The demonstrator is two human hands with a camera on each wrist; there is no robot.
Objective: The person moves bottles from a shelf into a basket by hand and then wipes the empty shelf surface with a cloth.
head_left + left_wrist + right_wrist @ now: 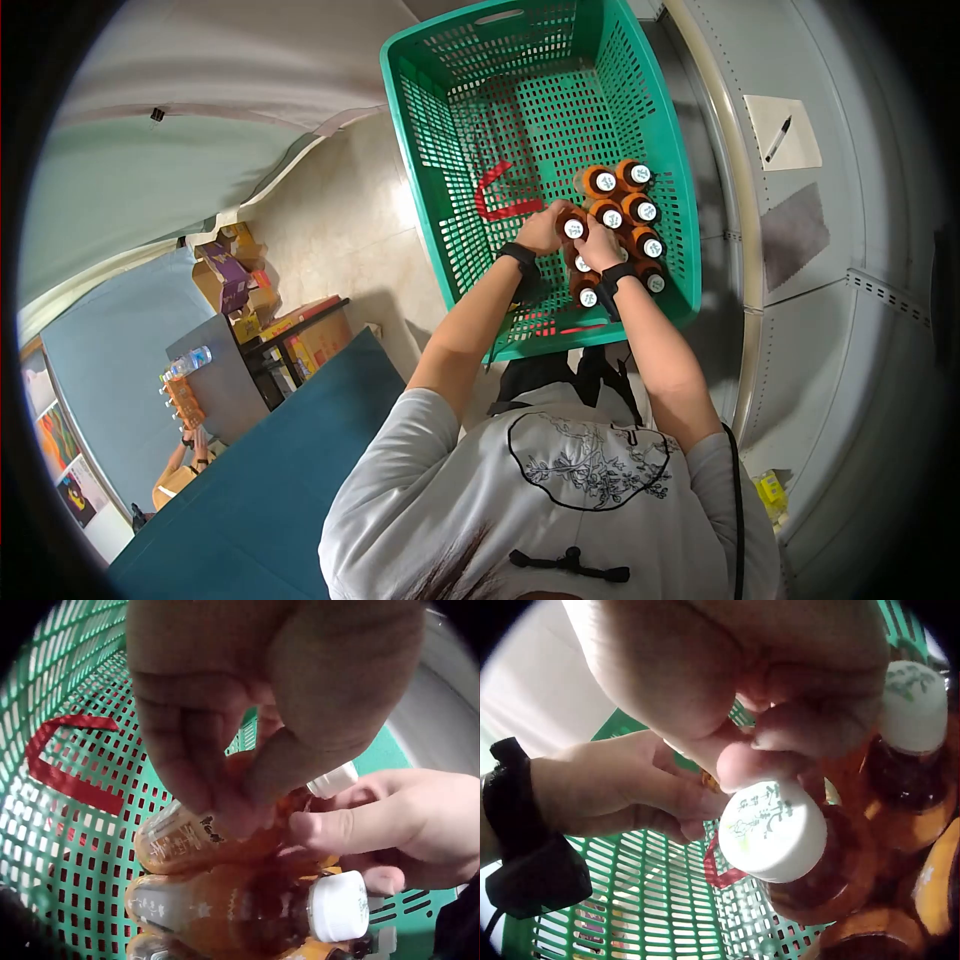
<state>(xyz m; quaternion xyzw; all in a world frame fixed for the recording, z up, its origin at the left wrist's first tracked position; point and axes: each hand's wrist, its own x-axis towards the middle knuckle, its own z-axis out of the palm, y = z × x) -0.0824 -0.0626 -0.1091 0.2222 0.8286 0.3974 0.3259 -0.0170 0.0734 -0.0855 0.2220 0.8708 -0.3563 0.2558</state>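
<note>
Btl, 1 pc., amber w/ white cap: just right of ctr, head view, between both hands. L hand: thumb + fingers pinch btl's side. R hand: fingers at neck, by cap; firm hold or light touch, can't tell. Handling, est.: keep btl upright, steady neck w/ R, guide body w/ L, don't knock adj. btls, right of ctr. Red strap, left of btl: keep clear. Green crate, mesh: upper ctr of frame.

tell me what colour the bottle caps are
The bottle caps are white with green printing on top, clearest in the right wrist view.
</note>
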